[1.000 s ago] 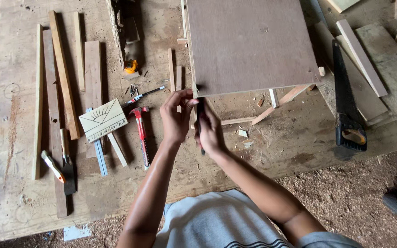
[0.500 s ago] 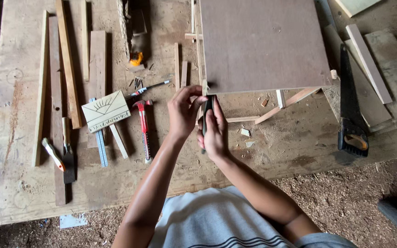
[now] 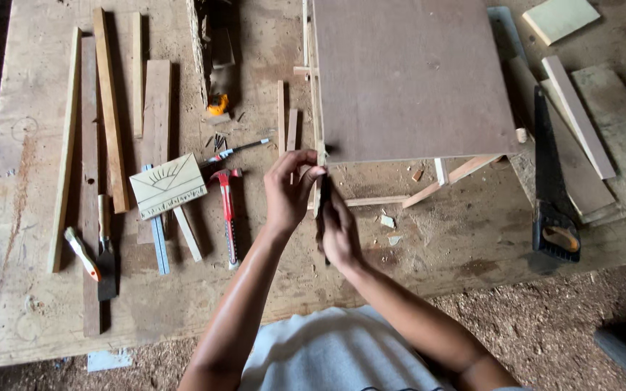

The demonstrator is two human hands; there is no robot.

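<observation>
Worn wooden workbench (image 3: 30, 318) over a sawdust floor, seen from above.
Left hand (image 3: 289, 190) pinches a thin wood strip (image 3: 318, 156) at the plywood panel's (image 3: 411, 76) near-left corner; right hand (image 3: 340, 230) curls around a dark tool (image 3: 324, 195) just below that corner. Left of the panel lie a red hammer (image 3: 226, 210) and loose slats (image 3: 110, 108); right, a handsaw (image 3: 552, 195).

Bare tabletop (image 3: 429, 239) right of the hands, w/ only small chips. Left side blocked: red hammer (image 3: 226, 210), wood strips (image 3: 110, 108). Ahead blocked by board (image 3: 411, 76); saw (image 3: 552, 188) far right.
</observation>
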